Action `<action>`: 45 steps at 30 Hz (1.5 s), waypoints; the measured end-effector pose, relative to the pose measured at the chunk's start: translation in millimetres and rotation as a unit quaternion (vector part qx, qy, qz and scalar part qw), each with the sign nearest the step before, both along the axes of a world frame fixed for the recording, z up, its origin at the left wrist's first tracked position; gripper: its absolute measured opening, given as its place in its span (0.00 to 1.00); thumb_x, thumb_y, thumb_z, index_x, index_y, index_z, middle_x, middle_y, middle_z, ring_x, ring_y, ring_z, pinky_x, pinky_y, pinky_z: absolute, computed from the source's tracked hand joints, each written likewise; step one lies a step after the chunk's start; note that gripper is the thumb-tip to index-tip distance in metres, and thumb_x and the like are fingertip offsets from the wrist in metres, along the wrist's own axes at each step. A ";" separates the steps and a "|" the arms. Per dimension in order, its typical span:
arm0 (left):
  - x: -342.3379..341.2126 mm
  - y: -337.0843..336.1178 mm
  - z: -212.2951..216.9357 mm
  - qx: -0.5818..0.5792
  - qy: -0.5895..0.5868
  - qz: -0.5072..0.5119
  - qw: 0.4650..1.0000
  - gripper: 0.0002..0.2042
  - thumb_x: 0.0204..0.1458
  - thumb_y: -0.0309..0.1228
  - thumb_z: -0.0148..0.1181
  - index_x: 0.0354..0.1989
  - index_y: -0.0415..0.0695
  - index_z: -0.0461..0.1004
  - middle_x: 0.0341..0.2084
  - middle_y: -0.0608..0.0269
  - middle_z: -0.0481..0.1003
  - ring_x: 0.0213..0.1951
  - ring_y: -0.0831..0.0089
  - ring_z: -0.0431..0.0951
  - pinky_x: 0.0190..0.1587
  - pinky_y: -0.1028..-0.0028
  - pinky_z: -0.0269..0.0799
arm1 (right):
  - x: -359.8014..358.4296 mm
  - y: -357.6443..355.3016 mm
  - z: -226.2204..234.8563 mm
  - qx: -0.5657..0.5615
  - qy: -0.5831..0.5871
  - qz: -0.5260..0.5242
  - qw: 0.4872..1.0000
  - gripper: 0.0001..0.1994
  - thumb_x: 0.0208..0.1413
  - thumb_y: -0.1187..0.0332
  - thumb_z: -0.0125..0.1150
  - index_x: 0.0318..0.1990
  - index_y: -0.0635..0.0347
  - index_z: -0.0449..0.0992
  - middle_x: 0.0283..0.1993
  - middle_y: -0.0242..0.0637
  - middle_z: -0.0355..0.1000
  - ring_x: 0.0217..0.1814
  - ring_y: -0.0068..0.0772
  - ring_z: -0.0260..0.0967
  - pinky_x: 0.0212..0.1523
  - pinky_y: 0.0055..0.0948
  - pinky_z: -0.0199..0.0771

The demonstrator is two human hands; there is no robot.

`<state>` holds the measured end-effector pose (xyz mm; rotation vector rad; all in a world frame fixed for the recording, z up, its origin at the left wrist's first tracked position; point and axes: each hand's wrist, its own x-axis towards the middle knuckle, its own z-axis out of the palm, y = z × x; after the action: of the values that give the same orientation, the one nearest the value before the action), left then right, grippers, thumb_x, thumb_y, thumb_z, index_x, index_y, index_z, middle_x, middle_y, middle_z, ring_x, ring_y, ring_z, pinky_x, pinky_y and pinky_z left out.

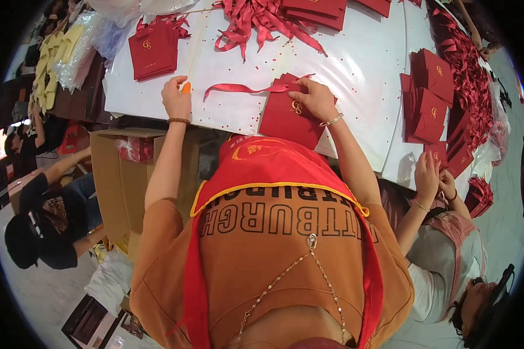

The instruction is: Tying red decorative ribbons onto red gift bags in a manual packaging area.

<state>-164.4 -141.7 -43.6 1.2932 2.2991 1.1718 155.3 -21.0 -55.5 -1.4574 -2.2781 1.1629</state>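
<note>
A worker in an orange top and red apron leans over a white table [355, 70], both hands at its near edge. The right hand [315, 98] presses flat, fingers spread, on a dark red paper bag [288, 122] lying at that edge, the fingertips pinching the end of a red ribbon [239, 88] against the bag's top. The ribbon trails leftward across the tabletop toward the left hand [176, 96]. That hand rests on the table near its near-left corner, loosely curled around a small orange tool [186, 88]; whether it grips the tool firmly cannot be told.

Beyond, at the far edge, lies a heap of loose ribbons [256, 20], with a stack of red bags [152, 49] toward the far-left corner. More finished bags [431, 96] are piled along the right edge, where a second person's hands [432, 177] work on another bag. A cardboard box [119, 174] stands on the floor beneath the left edge.
</note>
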 end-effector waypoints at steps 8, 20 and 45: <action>54.8 24.4 -10.4 -0.200 0.055 -0.162 0.965 0.15 0.52 0.43 0.50 0.40 0.45 0.69 0.22 0.53 0.74 0.24 0.54 0.74 0.27 0.60 0.68 | -1.3 -1.2 3.6 0.006 -0.008 0.002 1.000 0.21 0.42 0.51 0.62 0.41 0.53 0.74 0.31 0.38 0.74 0.34 0.38 0.72 0.35 0.32 0.69; 64.0 81.7 18.3 0.114 -0.355 -0.019 0.928 0.07 0.51 0.29 0.55 0.26 0.39 0.71 0.17 0.66 0.71 0.19 0.74 0.68 0.25 0.76 0.64 | 0.7 0.0 -3.9 0.046 0.002 0.002 0.999 0.19 0.41 0.51 0.61 0.38 0.52 0.75 0.29 0.37 0.74 0.32 0.40 0.71 0.33 0.34 0.69; 172.2 95.1 -6.1 -0.070 -0.021 -0.382 0.921 0.09 0.45 0.24 0.52 0.35 0.42 0.75 0.29 0.55 0.72 0.33 0.61 0.73 0.36 0.70 0.68 | 51.6 -10.9 26.7 0.021 0.043 -0.045 0.998 0.14 0.39 0.68 0.64 0.36 0.60 0.71 0.33 0.40 0.69 0.36 0.41 0.69 0.35 0.34 0.68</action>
<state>7.8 -46.7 -49.7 1.8240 1.5348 0.7268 206.9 -31.9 -28.8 -1.4491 -2.1440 1.1240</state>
